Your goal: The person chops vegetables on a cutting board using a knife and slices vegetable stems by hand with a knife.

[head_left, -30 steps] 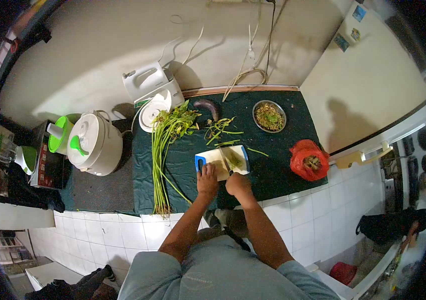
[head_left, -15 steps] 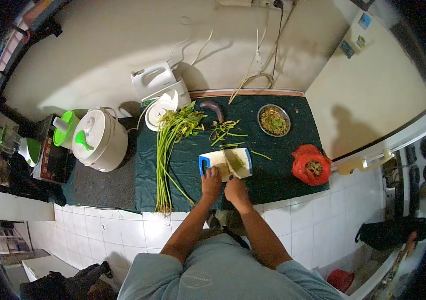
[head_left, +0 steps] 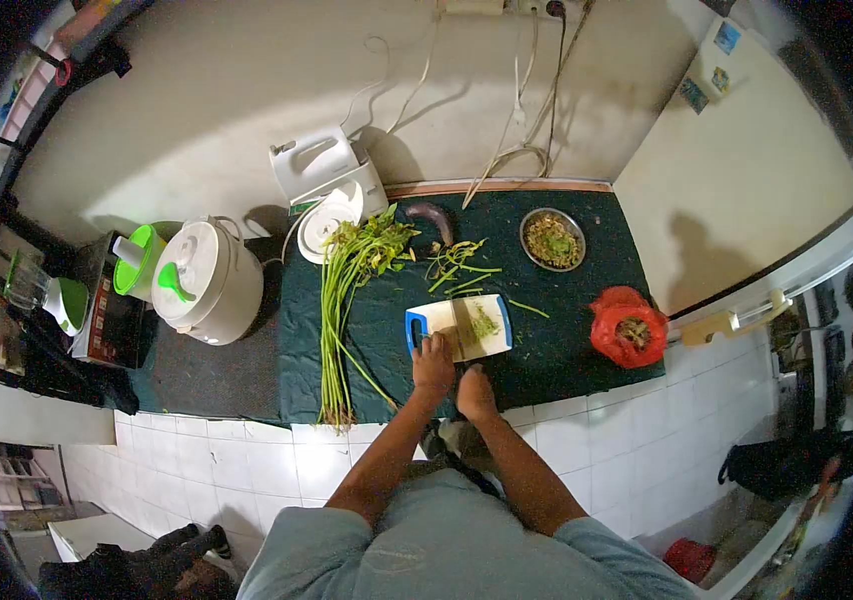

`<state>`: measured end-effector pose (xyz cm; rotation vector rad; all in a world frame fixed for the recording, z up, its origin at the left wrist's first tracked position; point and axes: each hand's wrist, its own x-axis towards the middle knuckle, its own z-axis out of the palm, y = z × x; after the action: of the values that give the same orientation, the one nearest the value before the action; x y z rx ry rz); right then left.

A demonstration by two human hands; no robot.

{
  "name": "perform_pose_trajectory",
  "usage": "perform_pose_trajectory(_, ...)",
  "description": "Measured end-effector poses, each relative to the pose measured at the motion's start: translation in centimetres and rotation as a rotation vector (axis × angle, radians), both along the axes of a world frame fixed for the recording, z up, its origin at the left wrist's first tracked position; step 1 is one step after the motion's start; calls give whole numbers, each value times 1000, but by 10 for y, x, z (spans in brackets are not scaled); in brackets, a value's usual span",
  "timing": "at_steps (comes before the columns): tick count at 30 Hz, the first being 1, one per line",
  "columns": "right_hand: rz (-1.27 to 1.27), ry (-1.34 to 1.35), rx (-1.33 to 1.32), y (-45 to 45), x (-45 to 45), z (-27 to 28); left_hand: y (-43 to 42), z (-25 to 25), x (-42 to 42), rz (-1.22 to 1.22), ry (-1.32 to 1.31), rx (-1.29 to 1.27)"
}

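A white cutting board (head_left: 493, 341) with blue ends lies near the counter's front edge. Chopped green bits (head_left: 485, 321) are scattered on its right half. My right hand (head_left: 476, 392) is closed round the handle of a knife (head_left: 464, 335), whose blade stands over the board close to my left fingers. With its fingers bent and together, my left hand (head_left: 433, 365) presses on the board's left part; whatever lies under the fingertips is hidden. Behind the board are cut leafy stems (head_left: 459, 262). A long bunch of leafy green stalks (head_left: 339, 330) lies left of my left hand.
A metal bowl (head_left: 553, 240) of chopped food and a red plastic bag (head_left: 629, 328) are at the right. An eggplant (head_left: 434, 220) lies at the back. A white hand mixer (head_left: 315, 160) and a rice cooker (head_left: 209, 280) stand at the left. Cords hang on the wall.
The knife blade has moved left from the chopped greens, closer to my left fingers. My right hand sits slightly nearer my body. The whole view has shifted slightly.
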<state>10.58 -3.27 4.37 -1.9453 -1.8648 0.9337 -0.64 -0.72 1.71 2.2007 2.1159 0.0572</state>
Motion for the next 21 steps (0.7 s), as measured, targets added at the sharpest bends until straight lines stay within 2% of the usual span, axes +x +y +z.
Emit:
perform_pose_trajectory(1, -21, -63, -90, -3, 2, -1, -2, -1, -1, -7, -7, 7)
perform_pose_trajectory(4, 11, -23, -128, 23, 1, 1, -3, 0, -2, -12, -49, -43)
perform_pose_trajectory(6, -14, -12, -24, 34, 3, 7, -2, -6, -7, -14, -94, 10)
perform_pose_trajectory(8, 149, -136, -92, 40, 4, 29, -1, -16, -14, -31, -148, 35)
perform_pose_trajectory(9, 150, -150, -143, 38, 4, 24, -1, -18, -17, -46, -202, 57)
perform_pose_trajectory(12, 25, -4, -26, 2, 3, -6, -2, -5, -20, -86, -127, 17)
perform_pose_trajectory(13, -29, -114, -70, -5, 1, -7, -2, -3, -21, -86, -128, 16)
perform_pose_trajectory(16, 19, -14, -11, 9, -1, 0, -3, -1, -22, -118, -141, 108)
perform_pose_trajectory(21, 82, -124, -132, 38, -5, 25, 2, -11, -27, -116, -143, 16)
